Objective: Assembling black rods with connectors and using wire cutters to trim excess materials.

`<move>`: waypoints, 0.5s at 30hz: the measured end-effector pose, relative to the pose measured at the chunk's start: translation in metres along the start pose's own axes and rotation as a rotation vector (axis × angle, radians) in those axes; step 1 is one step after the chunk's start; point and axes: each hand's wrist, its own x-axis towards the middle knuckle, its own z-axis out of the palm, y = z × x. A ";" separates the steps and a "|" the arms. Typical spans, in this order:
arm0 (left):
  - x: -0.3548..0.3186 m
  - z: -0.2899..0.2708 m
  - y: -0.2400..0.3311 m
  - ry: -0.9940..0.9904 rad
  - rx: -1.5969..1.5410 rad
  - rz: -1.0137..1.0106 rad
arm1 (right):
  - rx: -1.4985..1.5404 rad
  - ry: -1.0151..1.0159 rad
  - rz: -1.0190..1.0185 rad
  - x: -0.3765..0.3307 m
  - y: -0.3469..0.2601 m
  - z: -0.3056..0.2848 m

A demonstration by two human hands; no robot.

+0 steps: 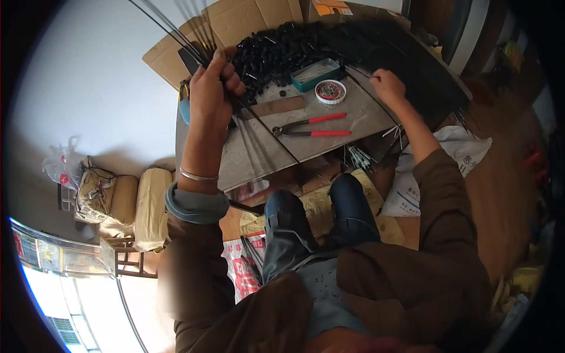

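The left hand [213,88] is raised over the worktop [347,117], fingers wrapped tight around a bundle of thin black rods [176,35]. The rods look light, stiff and springy, best gripped near mid-length. The right hand [387,84] rests, fingers curled, on the black rod pile [406,59]; red-handled pliers [312,126] lie nearby.

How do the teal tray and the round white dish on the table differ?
The teal tray is rectangular and deep-sided; the round white dish is circular and shallow. The teal tray holds pale thin pins or wires; the round white dish holds a darker, reddish mix of small parts, too small to identify. The tray sits against the heap of black parts; the dish lies nearer the red-handled pliers. Both rest open on the table, touched by neither hand.
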 end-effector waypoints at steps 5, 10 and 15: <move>-0.001 0.052 -0.016 0.227 0.117 -0.061 | -0.370 0.010 0.084 0.012 0.029 -0.006; 0.002 0.062 -0.016 0.246 0.103 -0.066 | -0.269 -0.071 0.061 0.032 0.029 -0.001; 0.007 0.083 -0.023 0.322 0.111 -0.088 | 0.415 -0.124 0.327 0.040 0.006 -0.040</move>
